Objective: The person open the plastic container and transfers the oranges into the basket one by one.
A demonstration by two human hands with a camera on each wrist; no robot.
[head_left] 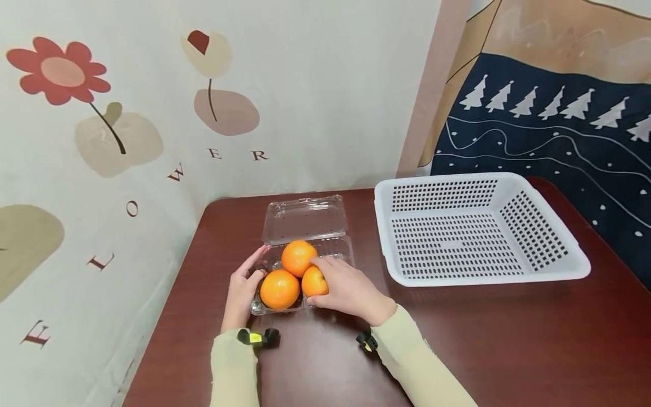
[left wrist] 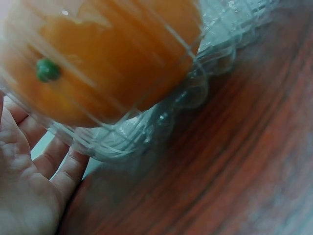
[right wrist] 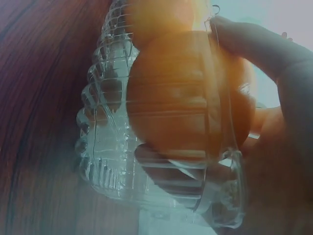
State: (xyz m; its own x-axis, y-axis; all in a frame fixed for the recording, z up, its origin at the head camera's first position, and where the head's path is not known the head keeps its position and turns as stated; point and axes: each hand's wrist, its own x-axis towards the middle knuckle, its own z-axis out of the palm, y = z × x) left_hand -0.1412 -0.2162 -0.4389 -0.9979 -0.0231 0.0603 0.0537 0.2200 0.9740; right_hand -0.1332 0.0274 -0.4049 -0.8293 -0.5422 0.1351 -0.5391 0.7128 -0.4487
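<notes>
Three oranges sit in a clear plastic clamshell box (head_left: 346,247) whose lid (head_left: 305,219) lies folded back. My right hand (head_left: 351,287) grips the right orange (head_left: 314,281), thumb at the near side and fingers over the far side. In the right wrist view this orange (right wrist: 168,98) shows through the box wall, with the thumb (right wrist: 254,44) at its top. At the box's left side, my left hand (head_left: 242,291) holds the edge beside the front-left orange (head_left: 280,289). The back orange (head_left: 298,258) touches its neighbours. Left-hand fingers (left wrist: 51,156) lie against the outer wall in the left wrist view.
A white perforated basket (head_left: 380,226) stands to the right on the dark red-brown table (head_left: 488,339). Behind the table hangs a printed cloth (head_left: 325,102) with flowers and letters, and a navy part with white trees at right.
</notes>
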